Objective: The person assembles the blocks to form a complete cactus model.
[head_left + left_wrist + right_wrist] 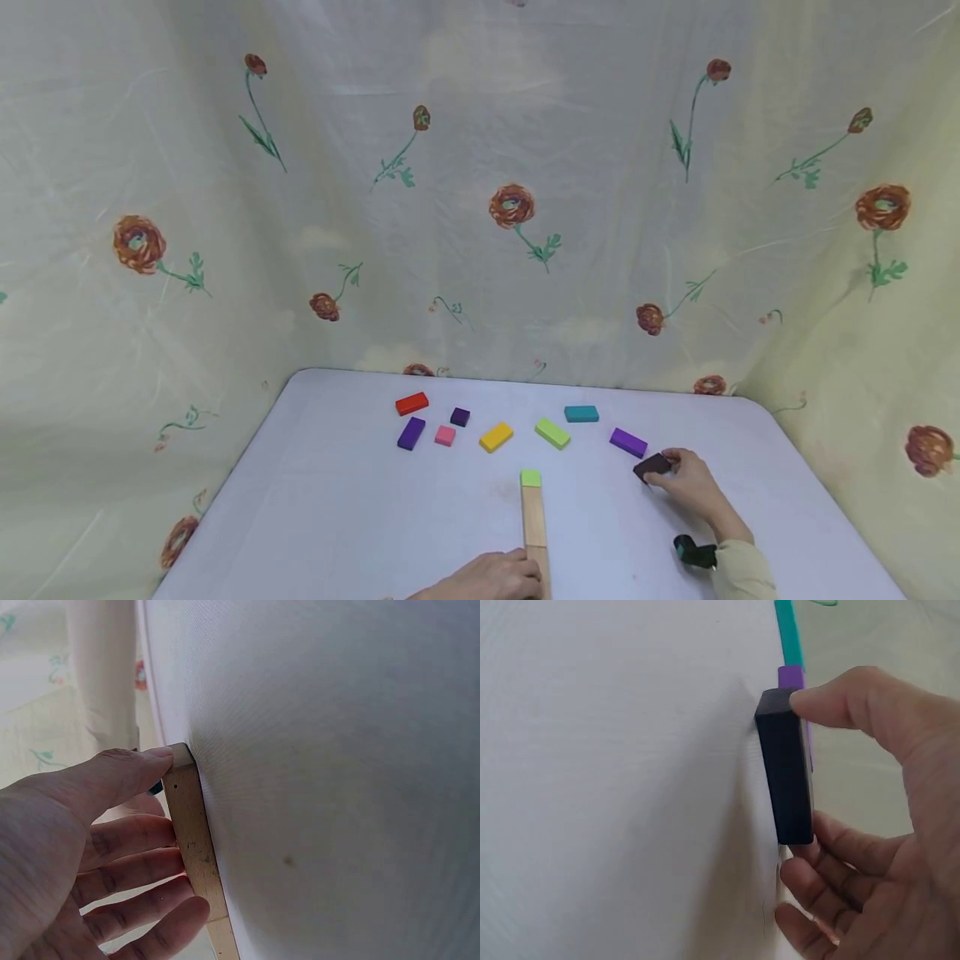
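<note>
My left hand is at the front of the table. Its thumb lies on the end of a plain wooden block, with the fingers along one side. That block stands in a straight row with another wooden block and a light green block at the far end. On the right, my right hand pinches a black rectangular block between thumb and fingers, close over the table. Just beyond it lies a purple block.
Loose blocks lie across the back of the white table: red, dark purple, pink, yellow, lime green and teal among them. A flowered curtain hangs around the table.
</note>
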Available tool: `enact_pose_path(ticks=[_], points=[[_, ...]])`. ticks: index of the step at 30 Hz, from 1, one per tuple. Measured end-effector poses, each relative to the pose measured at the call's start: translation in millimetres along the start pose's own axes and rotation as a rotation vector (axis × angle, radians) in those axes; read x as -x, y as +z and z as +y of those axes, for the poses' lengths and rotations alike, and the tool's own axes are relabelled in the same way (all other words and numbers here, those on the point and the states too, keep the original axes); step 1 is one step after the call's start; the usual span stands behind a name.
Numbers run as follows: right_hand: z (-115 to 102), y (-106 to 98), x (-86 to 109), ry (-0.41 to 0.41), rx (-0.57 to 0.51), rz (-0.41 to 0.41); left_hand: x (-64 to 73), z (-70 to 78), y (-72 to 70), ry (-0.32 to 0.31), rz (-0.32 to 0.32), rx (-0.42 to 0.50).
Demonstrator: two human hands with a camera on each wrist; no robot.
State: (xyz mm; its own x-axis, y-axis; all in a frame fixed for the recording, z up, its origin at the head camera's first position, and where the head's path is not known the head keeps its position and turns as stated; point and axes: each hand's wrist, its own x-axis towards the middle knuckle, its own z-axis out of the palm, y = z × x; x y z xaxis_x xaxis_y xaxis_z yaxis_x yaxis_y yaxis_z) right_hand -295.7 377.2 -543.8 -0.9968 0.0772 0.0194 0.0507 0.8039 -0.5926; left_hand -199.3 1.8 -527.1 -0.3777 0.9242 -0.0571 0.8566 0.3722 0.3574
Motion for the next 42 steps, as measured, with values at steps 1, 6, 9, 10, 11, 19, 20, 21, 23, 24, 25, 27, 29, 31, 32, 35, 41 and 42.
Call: enact_pose_path(ticks=[1, 6, 9, 10, 11, 19, 20, 21, 23, 24, 25, 27, 29, 31, 32, 35, 41, 42], points=[[0.5, 0.5, -0.6, 0.006, 0.005, 0.006, 0.0, -0.2, 0.2, 0.001, 0.003, 0.0], [1.9, 2.9, -1.4, 0.06, 0.036, 0.029, 1.0, 0.2, -0.1, 0.001, 0.01, 0.018], [3.0, 5.1, -1.1, 0.072, 0.05, 0.052, 1.1, 0.1, 0.1, 0.004, 0.013, 0.014], [2.8, 5.5, -0.7, 0.076, 0.053, 0.056, 0.9, 0.0, 0.4, 0.005, 0.014, 0.013], [2.4, 5.5, -0.4, 0.08, 0.054, 0.058, 0.8, -0.1, 0.6, 0.005, 0.014, 0.012], [-1.5, -1.7, 2.2, 0.104, -0.009, -0.015, 0.6, -1.0, 1.0, 0.01, 0.013, 0.012], [-1.2, -2.7, 2.5, 0.093, -0.021, -0.025, 0.6, -1.4, 1.2, 0.012, 0.017, 0.008], [-0.5, -3.5, 2.6, 0.077, -0.033, -0.03, 0.5, -1.8, 1.5, 0.013, 0.019, 0.008], [1.7, -4.1, 2.9, 0.039, -0.049, -0.042, 0.5, -2.5, 2.4, 0.014, 0.023, 0.006], [2.9, -4.1, 3.1, 0.018, -0.052, -0.044, 0.4, -2.7, 2.9, 0.014, 0.023, 0.005], [4.2, -3.8, 3.5, 0.005, -0.057, -0.047, 0.4, -2.8, 3.3, 0.013, 0.023, 0.008], [6.9, -2.6, 3.9, -0.016, -0.061, -0.046, 0.1, -2.8, 4.0, 0.011, 0.02, 0.015], [9.3, -1.0, 3.8, -0.03, -0.064, -0.045, 0.0, -2.8, 4.1, 0.01, 0.019, 0.016], [11.1, 0.6, 4.0, -0.047, -0.051, -0.034, 0.0, -2.6, 4.0, 0.009, 0.017, 0.02], [12.1, 1.4, 3.9, -0.063, -0.035, -0.029, 0.0, -2.5, 3.9, 0.008, 0.016, 0.02], [13.4, 3.1, 3.7, -0.11, 0.003, -0.006, 0.2, -2.4, 3.7, 0.008, 0.021, 0.021], [10.1, 1.5, 4.7, -0.18, 0.03, 0.012, 0.1, -2.3, 3.0, 0.013, 0.035, 0.008], [9.2, 1.3, 5.1, -0.187, 0.03, 0.009, 0.2, -2.1, 2.8, 0.015, 0.037, 0.0]])
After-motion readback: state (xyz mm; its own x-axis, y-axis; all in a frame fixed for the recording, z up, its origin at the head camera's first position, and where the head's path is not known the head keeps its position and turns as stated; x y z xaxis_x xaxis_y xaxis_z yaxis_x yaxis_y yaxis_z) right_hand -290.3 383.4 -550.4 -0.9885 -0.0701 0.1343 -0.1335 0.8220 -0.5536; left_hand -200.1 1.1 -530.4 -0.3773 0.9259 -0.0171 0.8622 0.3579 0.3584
